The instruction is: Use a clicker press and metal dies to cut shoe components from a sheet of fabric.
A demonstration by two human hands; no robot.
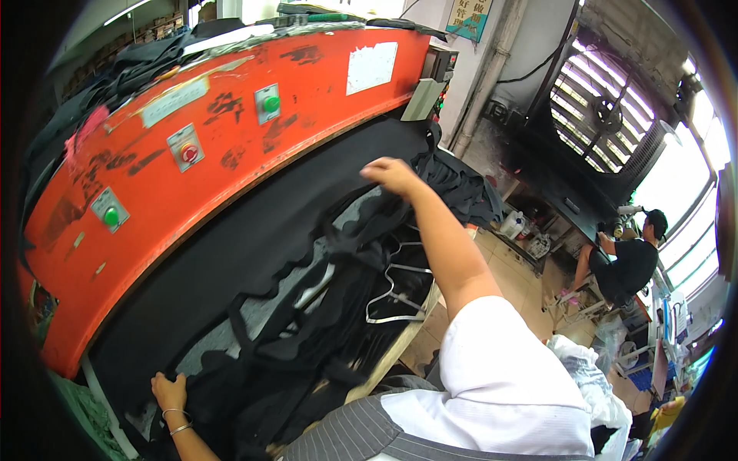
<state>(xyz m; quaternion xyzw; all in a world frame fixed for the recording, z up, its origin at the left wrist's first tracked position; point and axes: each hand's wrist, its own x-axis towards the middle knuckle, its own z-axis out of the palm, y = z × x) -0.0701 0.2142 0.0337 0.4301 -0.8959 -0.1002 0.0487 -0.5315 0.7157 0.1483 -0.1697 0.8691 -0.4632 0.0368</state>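
Observation:
A long black sheet [231,238] lies along the bed of an orange-red machine. At its near left end my left hand [169,393], with bangles at the wrist, has thumb and fingers at the sheet's edge and appears to pinch it. Farther off, my right hand [393,175] reaches over the sheet's far near-side edge. Its fingers are loosely bent and a little blurred, and no cloth shows between them. Below the hands lie tangled black fabric strips [307,361], with grey pieces [280,303] showing between them.
The machine's orange-red front panel [231,131] carries green and red buttons. More black cloth [461,192] is heaped at the bed's far end. White ties [392,296] lie near a wooden edge. A person [623,261] sits working at the right, and white bags [588,376] stand beside me.

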